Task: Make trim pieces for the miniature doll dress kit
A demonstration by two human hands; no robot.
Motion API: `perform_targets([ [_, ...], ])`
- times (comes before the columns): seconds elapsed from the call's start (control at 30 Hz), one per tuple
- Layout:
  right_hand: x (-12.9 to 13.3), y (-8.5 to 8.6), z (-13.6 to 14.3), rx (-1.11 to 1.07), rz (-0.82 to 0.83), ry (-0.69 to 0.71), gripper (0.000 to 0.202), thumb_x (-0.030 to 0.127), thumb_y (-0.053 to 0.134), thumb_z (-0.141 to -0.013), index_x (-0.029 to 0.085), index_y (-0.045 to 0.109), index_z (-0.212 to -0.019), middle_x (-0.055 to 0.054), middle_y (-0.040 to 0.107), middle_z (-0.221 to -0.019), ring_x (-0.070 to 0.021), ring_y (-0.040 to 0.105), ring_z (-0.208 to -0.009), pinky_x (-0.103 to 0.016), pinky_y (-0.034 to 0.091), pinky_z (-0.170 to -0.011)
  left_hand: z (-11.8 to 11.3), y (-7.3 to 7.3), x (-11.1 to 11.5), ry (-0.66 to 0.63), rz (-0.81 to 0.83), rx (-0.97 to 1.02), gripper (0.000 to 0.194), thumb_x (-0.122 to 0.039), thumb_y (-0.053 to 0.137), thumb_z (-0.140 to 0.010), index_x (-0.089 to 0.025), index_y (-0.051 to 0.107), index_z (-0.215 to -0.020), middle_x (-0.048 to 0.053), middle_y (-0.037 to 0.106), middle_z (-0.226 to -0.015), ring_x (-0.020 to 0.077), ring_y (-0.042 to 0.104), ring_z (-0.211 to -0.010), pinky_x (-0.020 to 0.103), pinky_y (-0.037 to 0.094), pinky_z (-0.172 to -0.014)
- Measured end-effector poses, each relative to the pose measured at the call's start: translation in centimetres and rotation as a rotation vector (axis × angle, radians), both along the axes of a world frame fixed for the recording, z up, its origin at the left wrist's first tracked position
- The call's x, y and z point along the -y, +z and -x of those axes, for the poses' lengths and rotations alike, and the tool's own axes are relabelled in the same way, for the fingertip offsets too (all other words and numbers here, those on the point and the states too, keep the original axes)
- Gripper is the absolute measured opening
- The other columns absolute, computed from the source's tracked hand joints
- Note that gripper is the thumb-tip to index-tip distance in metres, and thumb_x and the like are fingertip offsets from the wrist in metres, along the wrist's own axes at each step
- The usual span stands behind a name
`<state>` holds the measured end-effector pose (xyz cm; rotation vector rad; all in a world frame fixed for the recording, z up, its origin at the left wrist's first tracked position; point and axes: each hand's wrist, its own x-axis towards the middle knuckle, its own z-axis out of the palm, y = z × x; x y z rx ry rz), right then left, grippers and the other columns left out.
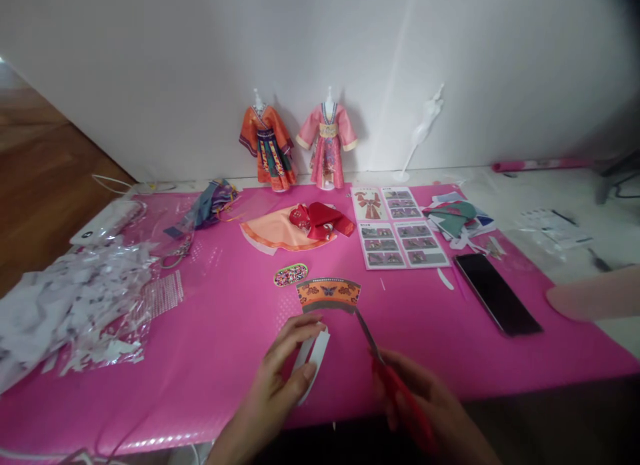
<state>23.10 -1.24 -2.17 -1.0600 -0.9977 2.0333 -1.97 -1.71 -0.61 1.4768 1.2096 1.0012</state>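
My left hand (285, 365) pinches a curved white strip (319, 355) between thumb and fingers, low over the pink mat (240, 345). My right hand (420, 398) is wrapped round red-handled scissors (400, 388). Their blades look closed together and point up and left, with the tip by the lower right corner of an orange curved piece with a butterfly pattern (329, 291). That piece lies just beyond my left fingertips. Behind it is a small oval case of coloured beads (291, 275).
Doll forms in orange (267, 148) and pink (329, 145) robes stand by the wall, near a bare white form (425, 128). Peach and red doll clothes (270, 228), an instruction sheet (400, 231) and a phone (495, 295) lie ahead. Scraps in clear bags (75, 298) crowd the left.
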Motion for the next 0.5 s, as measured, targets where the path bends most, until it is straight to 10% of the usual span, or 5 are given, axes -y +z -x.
perform_targets([
  [0.27,0.7,1.0,0.3,-0.028,-0.188,0.197,0.062,0.069,0.056,-0.08,0.024,0.055,-0.122,-0.004,0.055,-0.086,-0.0172,0.051,-0.077,-0.032,0.045,-0.074,0.1,0.3,0.2,-0.039,-0.016,0.077,0.03,-0.041,0.049,-0.095,-0.035,0.056,-0.124,0.005,0.049,-0.133,0.0265,0.043,-0.129,0.048,0.034,-0.108],
  [0.5,0.5,3.5,0.4,0.045,-0.077,0.305,0.059,0.072,0.057,-0.077,0.023,0.055,-0.11,0.001,0.043,-0.078,-0.0108,0.036,-0.063,-0.022,0.033,-0.056,0.8,0.5,0.6,-0.078,0.022,0.108,0.033,-0.042,0.05,-0.095,-0.036,0.055,-0.127,0.005,0.047,-0.138,0.0274,0.039,-0.132,0.049,0.031,-0.111],
])
